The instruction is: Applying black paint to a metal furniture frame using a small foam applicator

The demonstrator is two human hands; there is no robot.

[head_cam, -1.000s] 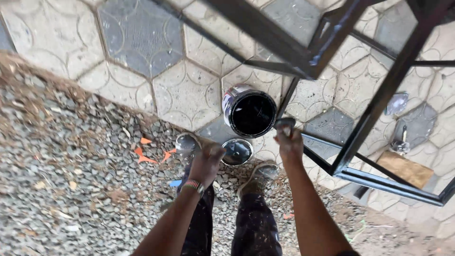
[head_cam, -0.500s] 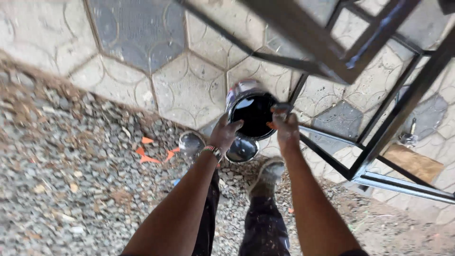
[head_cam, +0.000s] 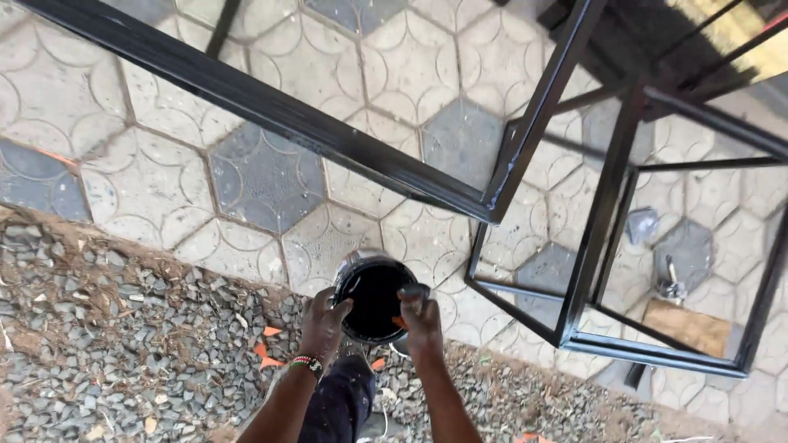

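An open paint can [head_cam: 373, 297] full of black paint is between my two hands, over the edge where the gravel meets the paving. My left hand [head_cam: 324, 326], with a beaded band at the wrist, grips the can's left rim. At the right rim, my right hand [head_cam: 423, 318] is closed on a dark-handled tool that looks like a paintbrush [head_cam: 414, 292]; its working end is hidden. My paint-spotted trouser leg [head_cam: 341, 406] shows below.
A black-painted metal frame [head_cam: 603, 215] stands on the hexagonal pavers [head_cam: 263, 176] to the right, its long bar [head_cam: 246, 98] crossing above the can. A wood piece [head_cam: 688, 326] and a small tool [head_cam: 671, 285] lie inside the frame. Gravel [head_cam: 123, 353] with orange scraps [head_cam: 267, 349] covers the left.
My left hand went from beside my knee to the can's rim and closed on it. The right hand came to the opposite rim. The view tilted up, showing more of the frame.
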